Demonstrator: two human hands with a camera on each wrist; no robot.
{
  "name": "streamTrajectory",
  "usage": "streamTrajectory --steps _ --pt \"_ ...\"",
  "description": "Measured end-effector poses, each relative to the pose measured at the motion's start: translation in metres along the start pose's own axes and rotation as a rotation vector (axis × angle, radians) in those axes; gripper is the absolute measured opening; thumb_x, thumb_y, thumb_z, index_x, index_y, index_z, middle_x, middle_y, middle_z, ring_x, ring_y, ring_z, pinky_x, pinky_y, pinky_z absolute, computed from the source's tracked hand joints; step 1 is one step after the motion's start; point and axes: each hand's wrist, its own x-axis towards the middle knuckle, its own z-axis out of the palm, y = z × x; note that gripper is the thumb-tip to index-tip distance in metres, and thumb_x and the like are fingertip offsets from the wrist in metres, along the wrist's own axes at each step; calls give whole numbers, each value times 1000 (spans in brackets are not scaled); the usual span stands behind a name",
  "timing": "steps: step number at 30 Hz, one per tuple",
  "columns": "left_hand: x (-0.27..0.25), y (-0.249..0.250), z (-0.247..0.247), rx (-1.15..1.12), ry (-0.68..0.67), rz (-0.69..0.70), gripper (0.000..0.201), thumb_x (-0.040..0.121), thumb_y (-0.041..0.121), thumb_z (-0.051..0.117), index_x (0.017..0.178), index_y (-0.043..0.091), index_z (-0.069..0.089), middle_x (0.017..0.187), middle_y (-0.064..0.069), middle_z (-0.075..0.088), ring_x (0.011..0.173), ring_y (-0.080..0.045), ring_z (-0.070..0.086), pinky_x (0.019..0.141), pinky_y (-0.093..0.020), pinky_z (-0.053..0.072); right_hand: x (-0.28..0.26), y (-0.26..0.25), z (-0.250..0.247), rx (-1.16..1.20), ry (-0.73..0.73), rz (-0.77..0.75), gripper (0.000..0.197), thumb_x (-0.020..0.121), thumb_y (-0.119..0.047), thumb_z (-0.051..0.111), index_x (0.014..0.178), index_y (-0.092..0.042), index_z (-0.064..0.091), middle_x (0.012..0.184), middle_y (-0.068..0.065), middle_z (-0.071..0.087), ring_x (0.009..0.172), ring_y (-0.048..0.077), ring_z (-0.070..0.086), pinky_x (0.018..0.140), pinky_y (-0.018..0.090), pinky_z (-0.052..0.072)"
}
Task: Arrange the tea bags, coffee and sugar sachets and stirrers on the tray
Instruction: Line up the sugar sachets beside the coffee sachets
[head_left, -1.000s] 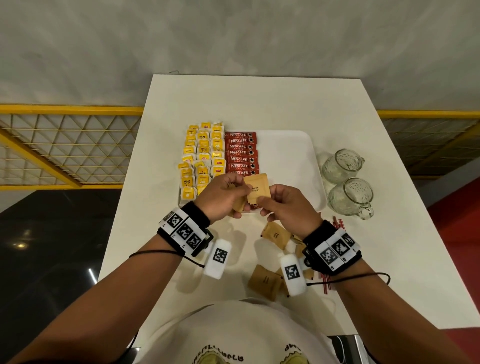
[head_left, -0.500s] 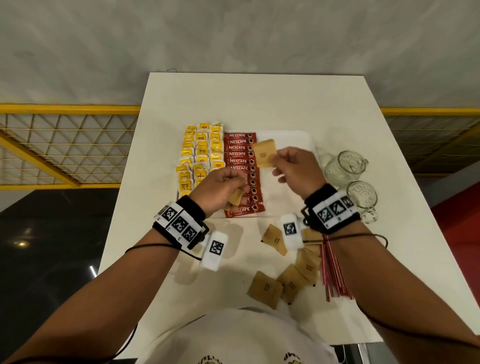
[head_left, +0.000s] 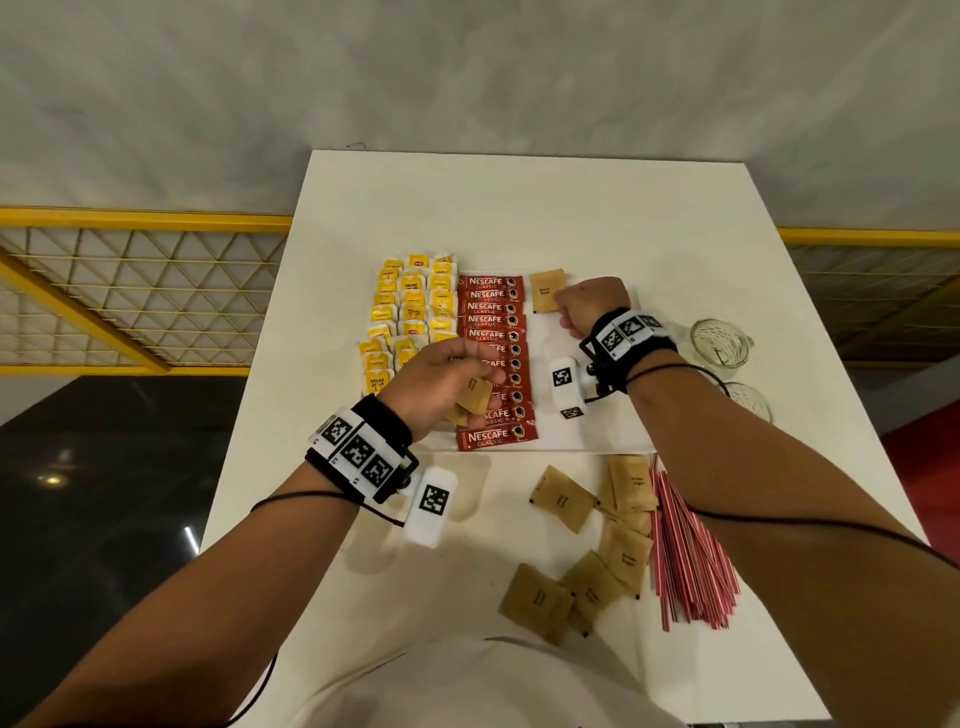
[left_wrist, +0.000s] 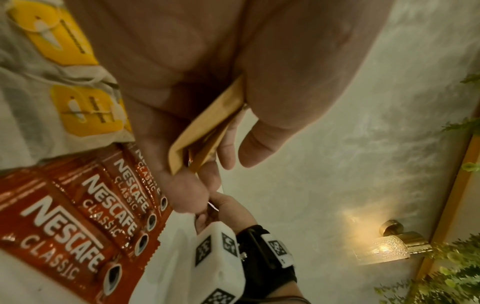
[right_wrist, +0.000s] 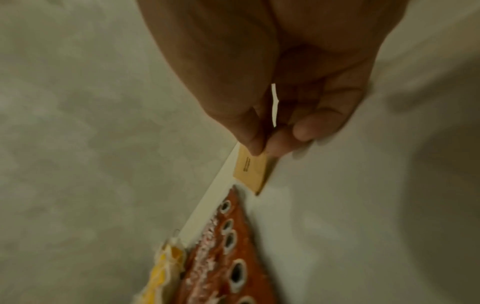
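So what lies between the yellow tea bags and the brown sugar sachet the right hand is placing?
In the head view, the column of red Nescafe coffee sachets lies between the tea bags and the sugar sachet.

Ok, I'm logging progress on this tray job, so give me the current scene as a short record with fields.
tray: white, on the white table
tea bags: yellow, in columns at tray's left
coffee sachets: red column beside them
right hand: pinches one brown sugar sachet at tray's far edge
left hand: holds more brown sachets
loose sugar sachets: on table, off tray
stirrers: red bundle, off tray
glass mugs: two, right of tray
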Motion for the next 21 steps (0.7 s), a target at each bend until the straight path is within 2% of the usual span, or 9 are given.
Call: streamTrajectory --steps 1,3,5,7,11,16,19,21 --pt "0 -1 0 0 -2 1 16 98 9 56 111 14 64 113 -18 71 86 -33 70 60 -35 56 2 1 2 -17 3 8 16 79 -33 69 85 -19 71 94 11 77 88 29 75 80 44 63" --pt "1 -1 -2 -6 -5 1 16 98 10 57 111 15 64 113 -18 71 87 -33 71 61 -36 56 1 -2 4 -47 20 23 26 76 -34 71 86 -10 75 85 11 77 74 26 74 75 39 63" --pt "2 -2 -2 -11 -7 -1 17 97 10 57 111 16 65 113 -17 72 88 -33 71 62 -37 56 -3 -5 4 -65 32 25 27 77 -32 71 72 -6 74 70 9 76 59 21 68 62 33 58" --pt "3 -2 -3 -16 -9 3 17 97 10 58 111 16 65 113 -16 72 89 -33 71 63 -38 56 -5 -5 4 -83 27 27 29 80 -32 71 65 -8 71 61 4 73 50 16 64 54 26 51" --pt "1 -1 -4 -31 -10 14 21 96 7 55 114 13 65 109 -12 74 91 -35 72 66 -39 57 -6 -5 4 -116 9 20 29 83 -33 71 70 -8 70 62 4 71 37 6 58 49 20 46" --pt "-2 -2 -11 -163 -100 48 49 87 -14 37 126 5 60 127 -18 66 112 -44 65 78 -49 60 -4 -3 2 -145 -28 2 34 86 -39 71 73 -8 70 64 4 72 37 6 58 50 20 46" --pt "-4 -3 -15 -270 -162 66 57 87 -21 37 135 3 54 134 -18 63 117 -42 63 90 -55 56 -6 -4 0 -151 -24 8 47 87 -51 69 70 -8 69 68 7 74 39 8 60 51 22 45" --pt "-4 -4 -17 -290 -182 72 57 90 -20 40 138 7 53 134 -17 63 119 -40 63 92 -55 55 -10 -5 -1 -154 -15 2 54 88 -59 65 71 -7 66 65 8 73 39 12 60 51 24 46"
